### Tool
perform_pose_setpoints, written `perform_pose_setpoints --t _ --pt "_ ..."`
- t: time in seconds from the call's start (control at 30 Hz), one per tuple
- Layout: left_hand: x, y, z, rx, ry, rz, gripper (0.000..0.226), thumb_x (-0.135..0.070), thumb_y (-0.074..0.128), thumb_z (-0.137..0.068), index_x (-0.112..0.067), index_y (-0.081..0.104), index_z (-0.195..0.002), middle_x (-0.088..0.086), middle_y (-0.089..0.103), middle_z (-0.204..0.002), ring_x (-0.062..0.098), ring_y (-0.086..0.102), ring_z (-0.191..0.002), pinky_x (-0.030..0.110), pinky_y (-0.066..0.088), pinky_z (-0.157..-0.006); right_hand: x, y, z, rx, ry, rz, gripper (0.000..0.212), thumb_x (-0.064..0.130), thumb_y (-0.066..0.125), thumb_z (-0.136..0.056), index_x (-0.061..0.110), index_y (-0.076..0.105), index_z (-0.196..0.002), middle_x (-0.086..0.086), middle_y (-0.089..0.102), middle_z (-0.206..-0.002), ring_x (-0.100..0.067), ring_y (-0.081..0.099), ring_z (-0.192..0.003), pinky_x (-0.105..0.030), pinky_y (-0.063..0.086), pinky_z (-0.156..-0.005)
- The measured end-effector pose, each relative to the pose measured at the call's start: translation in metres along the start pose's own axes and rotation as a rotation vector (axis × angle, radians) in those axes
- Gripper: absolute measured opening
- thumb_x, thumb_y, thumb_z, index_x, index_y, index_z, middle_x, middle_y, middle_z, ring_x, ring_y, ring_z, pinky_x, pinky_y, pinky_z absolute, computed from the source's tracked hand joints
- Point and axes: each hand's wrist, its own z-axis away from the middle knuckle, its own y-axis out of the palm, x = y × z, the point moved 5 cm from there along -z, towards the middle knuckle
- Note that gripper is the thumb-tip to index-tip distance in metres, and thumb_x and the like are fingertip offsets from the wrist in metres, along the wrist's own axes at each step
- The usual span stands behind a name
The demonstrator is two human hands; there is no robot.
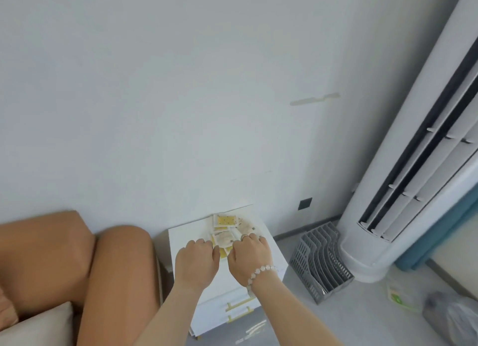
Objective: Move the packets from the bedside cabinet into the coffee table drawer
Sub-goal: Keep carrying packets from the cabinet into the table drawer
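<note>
The left hand (196,259) and right hand (248,259) are curling their fingers onto the near packets (224,226), which are lying piled on the bedside cabinet (181,239) surface. By my judgement, the whole carry to the coffee table drawer is waiting.

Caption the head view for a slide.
Left hand and right hand reach for packets atop the white bedside cabinet.
</note>
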Motion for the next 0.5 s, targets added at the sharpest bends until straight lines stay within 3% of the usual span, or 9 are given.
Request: perform_pose_setpoints --t 0.07,0.17,0.27,0.37,0.5 --pt "0.010 0.010 -0.013 0.038 -0.022 0.024 0.038 -0.022 0.083 -0.064 -0.015 0.052 -0.042 -0.001 0.050 -0.043 0.021 0.050 -0.039 0.020 0.021 -0.040 0.002 0.004 -0.011 0.019 0.011 0.007 0.038 0.024 0.029 -0.098 0.007 0.063 -0.103 -0.009 0.061 -0.106 -0.025 0.049 -0.106 -0.034 0.033 -0.095" --pt "0.008 0.018 -0.025 0.070 -0.017 0.050 0.030 -0.026 0.066 -0.083 -0.012 0.061 -0.056 0.002 0.060 -0.058 0.024 0.058 -0.056 0.026 0.027 -0.047 -0.005 0.009 -0.022 0.051 0.037 0.020 0.037 0.025 0.030 -0.097 0.007 0.063 -0.102 -0.009 0.060 -0.105 -0.025 0.049 -0.106 -0.034 0.033 -0.093" --pt "0.001 0.018 -0.040 0.033 0.022 0.046 0.027 -0.028 0.060 -0.088 -0.012 0.064 -0.066 0.002 0.062 -0.068 0.023 0.061 -0.066 0.026 0.031 -0.051 -0.013 0.008 -0.035 0.058 0.057 0.035 0.038 0.025 0.030 -0.098 0.007 0.062 -0.103 -0.009 0.060 -0.106 -0.025 0.049 -0.106 -0.034 0.033 -0.092" --pt "-0.002 0.031 -0.057 0.026 0.056 0.063 0.031 -0.021 0.080 -0.068 -0.013 0.058 -0.048 0.000 0.053 -0.049 0.022 0.053 -0.046 0.022 0.027 -0.044 -0.021 0.007 -0.054 0.057 0.061 0.031 0.037 0.024 0.030 -0.097 0.006 0.062 -0.102 -0.009 0.060 -0.106 -0.024 0.048 -0.107 -0.034 0.032 -0.094" --pt "-0.005 0.048 -0.080 0.033 0.059 0.047 0.037 -0.020 0.088 -0.053 -0.014 0.053 -0.040 -0.001 0.047 -0.040 0.020 0.048 -0.037 0.020 0.022 -0.038 -0.035 0.014 -0.083 0.083 0.050 0.037 0.038 0.026 0.029 -0.098 0.007 0.062 -0.103 -0.009 0.060 -0.109 -0.025 0.047 -0.110 -0.035 0.031 -0.098"
